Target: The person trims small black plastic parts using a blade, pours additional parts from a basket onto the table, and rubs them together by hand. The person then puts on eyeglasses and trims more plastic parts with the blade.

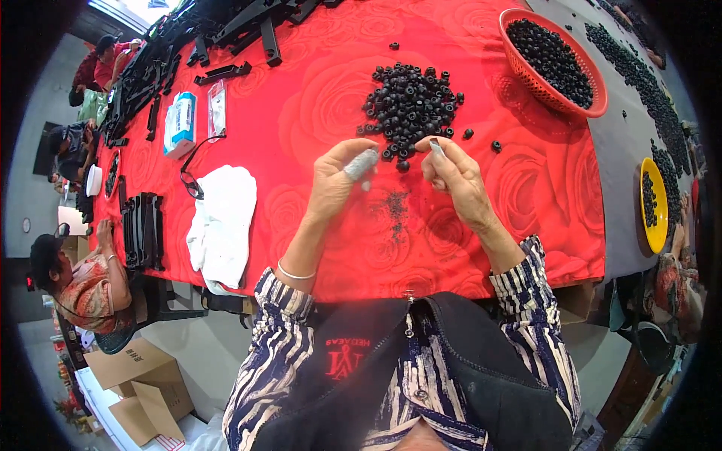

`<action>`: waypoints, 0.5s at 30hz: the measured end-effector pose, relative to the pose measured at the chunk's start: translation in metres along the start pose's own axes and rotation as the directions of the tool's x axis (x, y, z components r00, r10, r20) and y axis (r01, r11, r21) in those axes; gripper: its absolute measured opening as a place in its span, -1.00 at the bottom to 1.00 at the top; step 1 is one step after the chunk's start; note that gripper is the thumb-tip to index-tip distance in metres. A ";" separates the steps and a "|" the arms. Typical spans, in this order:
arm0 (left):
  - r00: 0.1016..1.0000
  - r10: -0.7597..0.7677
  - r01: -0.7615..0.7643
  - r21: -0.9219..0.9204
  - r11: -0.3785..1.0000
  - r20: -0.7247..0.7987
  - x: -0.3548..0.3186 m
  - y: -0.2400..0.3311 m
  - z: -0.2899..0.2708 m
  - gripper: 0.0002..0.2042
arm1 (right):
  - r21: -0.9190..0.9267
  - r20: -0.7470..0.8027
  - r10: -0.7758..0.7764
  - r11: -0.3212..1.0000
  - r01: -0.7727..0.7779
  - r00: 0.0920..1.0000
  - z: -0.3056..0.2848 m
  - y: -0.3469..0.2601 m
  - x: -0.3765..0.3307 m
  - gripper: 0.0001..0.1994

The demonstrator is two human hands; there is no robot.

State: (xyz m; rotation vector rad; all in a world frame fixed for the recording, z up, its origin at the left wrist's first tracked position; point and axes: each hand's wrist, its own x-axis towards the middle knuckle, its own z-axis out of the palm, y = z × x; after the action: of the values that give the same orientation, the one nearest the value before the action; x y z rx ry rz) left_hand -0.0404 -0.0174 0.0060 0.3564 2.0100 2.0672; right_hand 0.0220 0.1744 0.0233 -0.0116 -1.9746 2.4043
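Note:
My left hand (331, 177) is just in front of a pile of small round black parts with holes (410, 105). Grey tape wraps one of its fingers. Its fingers are curled toward the thumb; whatever lies between them is hidden. Level with it, my right hand (462, 180) pinches a thin, flat grey piece (437, 148) with a dark tip; its kind is too small to tell. The two hands are apart, fingertips facing each other. Black crumbs (395, 214) are scattered on the red rose-patterned tablecloth (331, 255) between my wrists.
A red basket (594, 105) of black parts stands far right. A yellow plate (658, 233) sits on the grey table beyond. Leftward are a white cloth (222, 225), a tissue pack (180, 124), a black cord (188, 169) and black bars (143, 229). Other people sit along the left.

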 end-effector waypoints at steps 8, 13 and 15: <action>0.958 -0.089 0.252 -0.655 0.713 0.271 -0.010 0.017 0.011 -0.78 | 0.256 0.131 0.093 0.959 -0.124 0.987 0.002 -0.010 -0.006 -0.66; 0.973 -0.089 0.205 -0.609 0.767 0.215 -0.013 0.024 0.019 -0.78 | 0.414 0.228 0.086 0.893 -0.176 0.970 -0.003 -0.007 -0.006 -0.65; 0.983 -0.109 0.171 -0.522 0.836 0.148 -0.018 0.025 0.022 -0.76 | 0.443 0.228 0.133 0.868 -0.224 0.964 -0.003 -0.007 -0.007 -0.71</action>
State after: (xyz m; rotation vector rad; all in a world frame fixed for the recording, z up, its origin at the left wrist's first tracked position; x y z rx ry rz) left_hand -0.0162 -0.0032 0.0319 0.2008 1.2707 2.3323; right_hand 0.0294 0.1789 0.0297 0.0507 -1.4499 3.0484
